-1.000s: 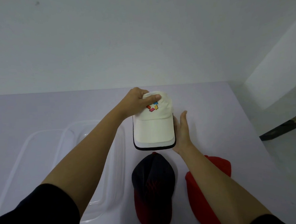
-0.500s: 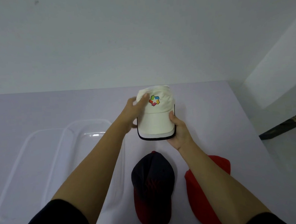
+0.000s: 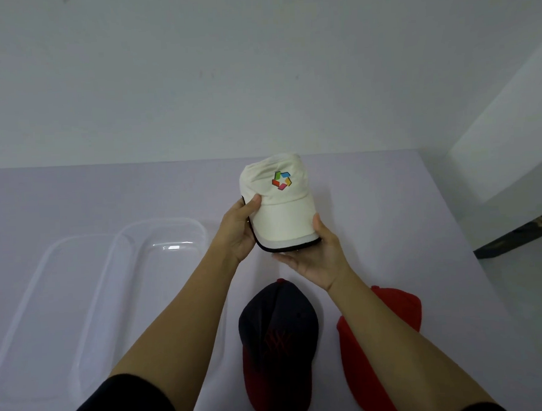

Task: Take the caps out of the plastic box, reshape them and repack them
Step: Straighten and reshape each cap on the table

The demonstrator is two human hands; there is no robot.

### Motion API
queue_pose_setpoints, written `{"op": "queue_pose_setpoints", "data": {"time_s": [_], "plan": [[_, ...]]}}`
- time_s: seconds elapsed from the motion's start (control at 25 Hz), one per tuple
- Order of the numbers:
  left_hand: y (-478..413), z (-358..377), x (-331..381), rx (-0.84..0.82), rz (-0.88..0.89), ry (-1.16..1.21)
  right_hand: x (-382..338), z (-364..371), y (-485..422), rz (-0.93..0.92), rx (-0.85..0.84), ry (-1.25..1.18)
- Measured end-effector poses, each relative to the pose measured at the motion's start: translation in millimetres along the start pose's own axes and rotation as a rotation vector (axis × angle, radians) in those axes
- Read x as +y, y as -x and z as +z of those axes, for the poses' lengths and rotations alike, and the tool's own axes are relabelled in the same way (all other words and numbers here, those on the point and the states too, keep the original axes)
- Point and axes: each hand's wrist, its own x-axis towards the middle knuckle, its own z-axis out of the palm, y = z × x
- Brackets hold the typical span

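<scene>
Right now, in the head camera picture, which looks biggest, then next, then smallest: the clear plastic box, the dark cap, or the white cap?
1. Clear plastic box, easily the largest.
2. Dark cap.
3. White cap, though it is held farther from the camera, so the two caps may really match.

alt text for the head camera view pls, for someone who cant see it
Two bare hands, left hand and right hand, hold a cream cap with a multicoloured logo above a pale table. Nearer the person lie a navy and red cap and a red cap; an empty clear plastic box sits to the left.
</scene>
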Motion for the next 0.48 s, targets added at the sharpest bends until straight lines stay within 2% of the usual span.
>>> {"op": "queue_pose_setpoints", "data": {"time_s": [0.16, 0.28, 0.4, 0.48], "plan": [[3, -7, 1, -0.025, 0.000, 0.017, 2, 5, 5, -0.064, 0.058, -0.013], [7, -7, 2, 0.078, -0.032, 0.065, 2, 10, 9, -0.063, 0.086, 0.000], [6, -12, 9, 0.172, 0.126, 0.040, -1, 8, 14, -0.057, 0.111, -0.019], [5, -17, 21, 0.111, 0.247, -0.150, -3, 5, 17, -0.057, 0.121, -0.030]]}}
